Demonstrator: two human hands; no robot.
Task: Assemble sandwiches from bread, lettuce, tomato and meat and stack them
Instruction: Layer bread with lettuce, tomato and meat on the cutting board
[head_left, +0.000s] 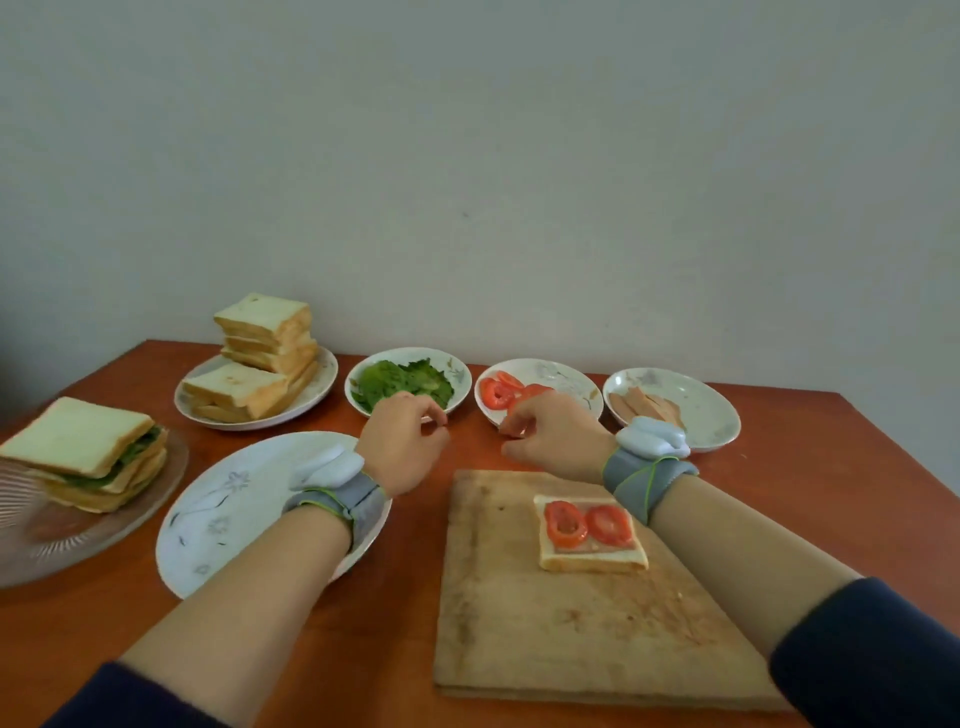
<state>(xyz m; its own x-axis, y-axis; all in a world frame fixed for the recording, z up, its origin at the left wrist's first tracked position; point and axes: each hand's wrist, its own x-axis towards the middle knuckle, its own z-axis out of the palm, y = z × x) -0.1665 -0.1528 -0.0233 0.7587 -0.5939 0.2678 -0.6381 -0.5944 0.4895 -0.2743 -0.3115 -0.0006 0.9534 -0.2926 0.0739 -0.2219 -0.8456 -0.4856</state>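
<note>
A bread slice (592, 556) lies on the wooden cutting board (545, 639), topped with meat and two tomato slices (587, 524). My left hand (402, 444) hovers just in front of the lettuce bowl (457, 371), fingers curled, nothing visible in them. My right hand (553, 434) hangs in front of the tomato plate (566, 376), fingers loosely curled and holding nothing I can see. Plain bread (260, 358) is stacked on a plate at the back left. Meat strips (647, 405) lie on the far right plate. Finished sandwiches (88, 452) are stacked on a glass plate at the left.
An unoccupied white plate (228, 514) with a flower pattern lies under my left wrist, between the glass plate (78, 545) and the board. Both wrists wear grey bands. The brown table (405, 597) ends at a pale wall behind the dishes.
</note>
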